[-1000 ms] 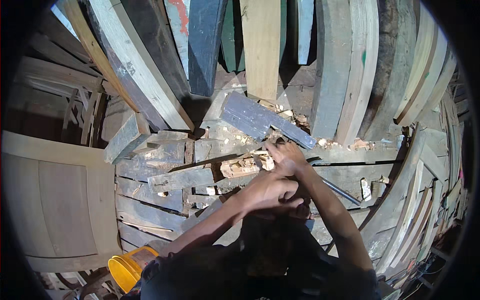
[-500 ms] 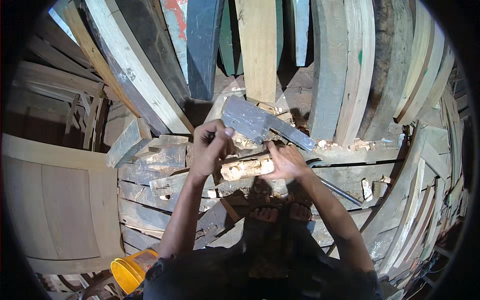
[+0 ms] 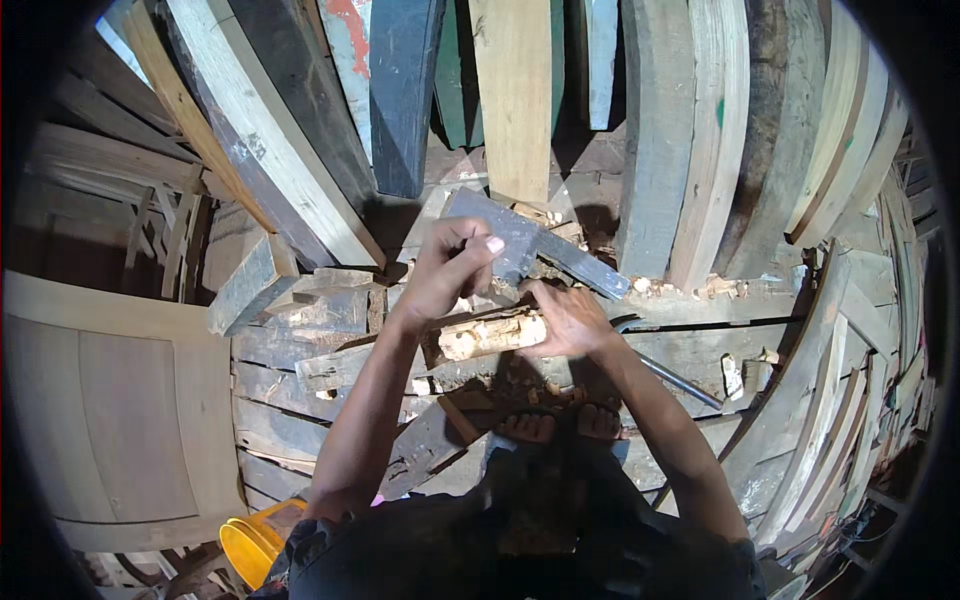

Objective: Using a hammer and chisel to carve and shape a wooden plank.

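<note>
My right hand (image 3: 568, 322) is wrapped round the right end of a short, rough-hewn piece of wood (image 3: 488, 337); its pale, chipped side faces me. My left hand (image 3: 452, 275) is raised just above and left of that piece. Its fingers are curled in and the thumb is pressed over them; whatever they hold, if anything, is hidden. Behind both hands lies a grey-painted wooden block (image 3: 515, 238), partly covered by my left hand. A narrower grey bar (image 3: 585, 266) runs from it to the right.
A dark metal rod (image 3: 680, 384) with a bent end lies right of my feet. Long timbers (image 3: 512, 100) stand along the far side. A wooden panel (image 3: 110, 400) and a yellow bucket (image 3: 252, 548) are at left. Wood chips (image 3: 733, 378) litter the planks.
My left hand has moved right and slightly up, over the grey block's edge, fingers still curled. My right hand and the rough piece stay nearly in place.
</note>
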Available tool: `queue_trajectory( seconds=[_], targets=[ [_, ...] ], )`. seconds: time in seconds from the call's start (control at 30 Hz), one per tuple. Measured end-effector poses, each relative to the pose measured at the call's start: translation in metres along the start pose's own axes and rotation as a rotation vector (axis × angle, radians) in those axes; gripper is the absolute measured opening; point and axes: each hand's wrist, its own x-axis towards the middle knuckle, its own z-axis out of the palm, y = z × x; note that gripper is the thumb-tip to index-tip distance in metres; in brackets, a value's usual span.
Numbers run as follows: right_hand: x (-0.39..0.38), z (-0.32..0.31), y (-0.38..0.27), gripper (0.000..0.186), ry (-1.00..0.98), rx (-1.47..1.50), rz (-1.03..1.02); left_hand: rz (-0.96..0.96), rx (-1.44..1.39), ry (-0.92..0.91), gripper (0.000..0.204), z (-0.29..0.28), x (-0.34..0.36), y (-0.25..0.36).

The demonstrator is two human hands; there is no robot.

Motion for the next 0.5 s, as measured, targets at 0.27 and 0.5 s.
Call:
queue_trajectory(
  seconds=[0.27, 0.5],
  targets=[
    [0.000, 0.004, 0.001, 0.105, 0.031, -0.034, 0.004, -0.142, 0.087, -0.155, 0.037, 0.017, 0.013, -0.009],
    [-0.001, 0.002, 0.000, 0.103, 0.056, -0.038, -0.017, -0.116, 0.032, -0.117, 0.036, 0.010, 0.009, -0.011]
  ],
)
